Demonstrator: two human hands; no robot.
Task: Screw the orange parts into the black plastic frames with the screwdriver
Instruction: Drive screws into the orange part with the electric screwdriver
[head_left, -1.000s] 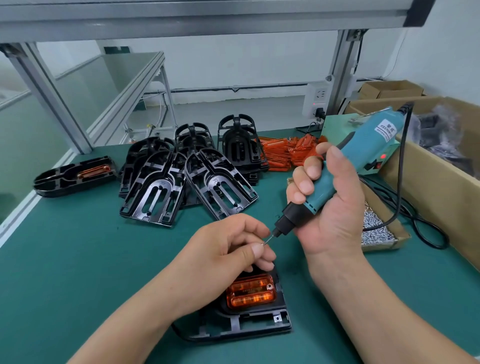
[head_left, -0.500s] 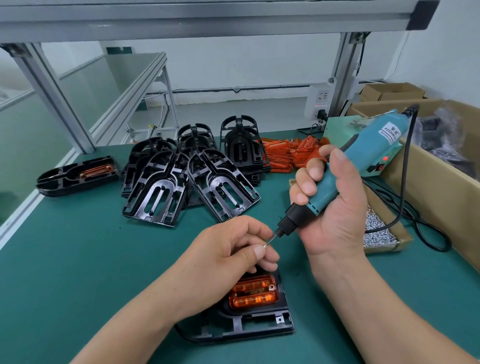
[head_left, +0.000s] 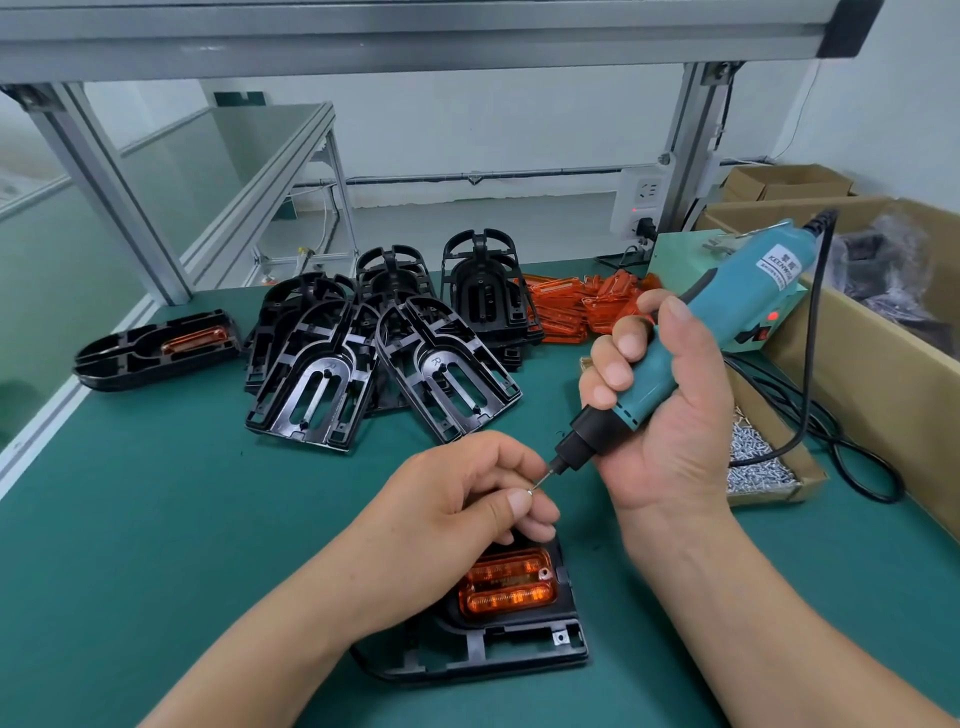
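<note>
Right hand (head_left: 675, 431) grips screwdriver (head_left: 743, 296) (axis slanting, bit down-left) at screw (head_left: 529, 491) pinched by left hand (head_left: 457, 509).

The right hand (head_left: 670, 415) gripped a teal electric screwdriver (head_left: 691, 348), its bit slanting down-left to a small screw (head_left: 529, 491) pinched in the left hand (head_left: 467, 512). Beneath that hand lay a black frame (head_left: 488, 644) with an orange part (head_left: 509, 590) seated in it. Farther off on the green mat (head_left: 156, 519) sat piled black frames (head_left: 363, 358), loose orange parts (head_left: 576, 306), and right, a box of screws (head_left: 753, 462).
</note>
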